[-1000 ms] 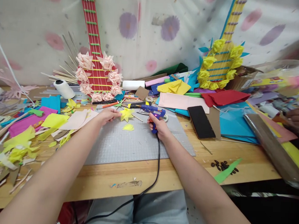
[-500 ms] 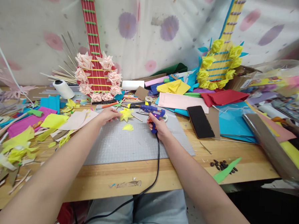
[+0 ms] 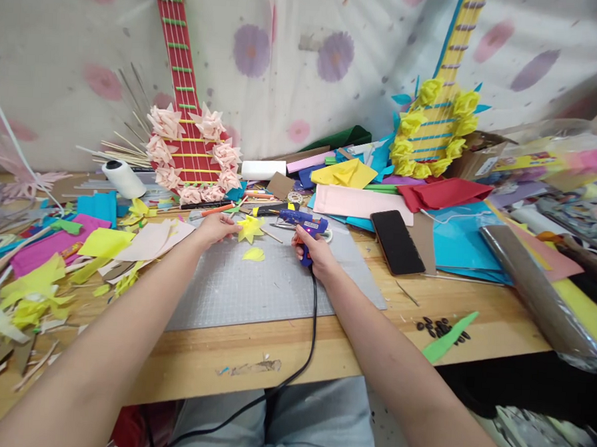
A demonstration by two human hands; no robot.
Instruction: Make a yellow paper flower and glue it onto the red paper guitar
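Observation:
My right hand (image 3: 311, 249) is wrapped round the grip of a blue hot-glue gun (image 3: 303, 222), whose nozzle points left toward a yellow paper flower (image 3: 251, 228). My left hand (image 3: 217, 228) pinches the flower at its left side, on the grey cutting mat (image 3: 270, 285). A loose yellow paper petal (image 3: 254, 254) lies on the mat just below the flower. The gun's black cord (image 3: 313, 331) runs back over the table edge toward my lap.
A black phone (image 3: 397, 233) lies right of the mat. A red paper guitar with pink flowers (image 3: 189, 151) and a yellow one with yellow flowers (image 3: 433, 130) lean on the back wall. Paper scraps (image 3: 51, 264) crowd the left, coloured sheets (image 3: 459, 212) the right. Small dark beads (image 3: 440, 326) lie near the front edge.
Both hands and the glue gun stay in place. Another person's hand at the right edge has left the view, and the camera has shifted slightly.

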